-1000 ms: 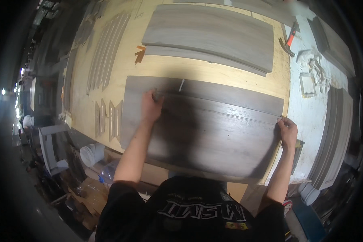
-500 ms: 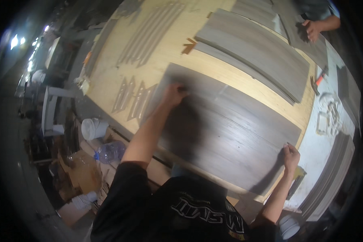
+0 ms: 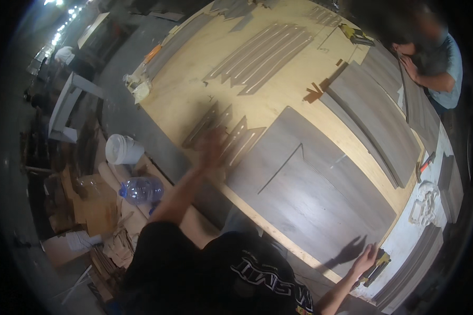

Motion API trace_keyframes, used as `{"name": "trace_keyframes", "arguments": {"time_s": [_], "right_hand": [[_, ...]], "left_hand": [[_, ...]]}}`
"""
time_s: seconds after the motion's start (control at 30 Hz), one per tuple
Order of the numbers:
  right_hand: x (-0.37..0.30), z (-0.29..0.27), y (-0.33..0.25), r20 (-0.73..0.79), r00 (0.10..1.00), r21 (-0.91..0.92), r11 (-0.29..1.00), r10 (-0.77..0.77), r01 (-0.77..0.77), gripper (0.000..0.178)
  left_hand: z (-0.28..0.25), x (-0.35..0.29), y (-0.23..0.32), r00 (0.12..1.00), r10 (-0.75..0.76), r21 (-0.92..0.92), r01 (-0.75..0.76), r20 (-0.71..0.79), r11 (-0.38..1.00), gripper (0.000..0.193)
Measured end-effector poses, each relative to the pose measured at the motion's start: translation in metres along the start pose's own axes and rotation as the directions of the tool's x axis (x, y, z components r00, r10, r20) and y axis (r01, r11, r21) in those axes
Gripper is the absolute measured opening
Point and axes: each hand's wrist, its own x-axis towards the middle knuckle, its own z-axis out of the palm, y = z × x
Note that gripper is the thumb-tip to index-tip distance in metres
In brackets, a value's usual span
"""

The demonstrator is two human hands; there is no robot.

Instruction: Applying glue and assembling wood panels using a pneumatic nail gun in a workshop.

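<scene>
1. Two bare hands work at a plywood worktable, with both forearms coming up from the lower edge of the view.
2. The left arm stretches up and forward from the black sleeve, and the left hand is lifted over the near-left corner of a large grey wood-grain panel; the hand is blurred, so I cannot tell whether it is released or clenched.
3. Just beside that hand lie several short pointed grey trim pieces, set side by side on the plywood.
4. The right arm bends outward at the lower right, and the right hand rests with fingers spread and released at the panel's far right corner, near the table's edge.
5. The grey panel lies flat across the near half of the table, with a thin dark cut line running into it.
6. Long grey strips lie farther up the table.
7. Another person leans on grey boards at the far right corner.
8. A clear water bottle and a white bucket sit on the floor to the left.
</scene>
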Motion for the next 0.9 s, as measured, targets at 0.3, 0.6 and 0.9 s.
{"name": "trace_keyframes", "arguments": {"time_s": [0.3,0.6,0.9], "right_hand": [[-0.117,0.093,-0.145,0.242,0.966,0.149,0.980,0.093,-0.131,0.048],[-0.163,0.197,-0.309,0.511,0.857,0.443,0.876,-0.071,-0.192,0.039],[-0.156,0.198,-0.327,0.512,0.858,0.834,0.213,0.040,-0.508,0.048]], "left_hand": [[-0.082,0.012,0.132,0.995,-0.009,0.991,-0.102,0.101,-0.083,0.035],[-0.079,-0.006,0.118,0.959,-0.212,0.982,-0.191,0.189,0.009,0.020],[0.124,-0.145,0.047,0.615,-0.746,0.908,0.112,0.255,0.403,0.030]]}}
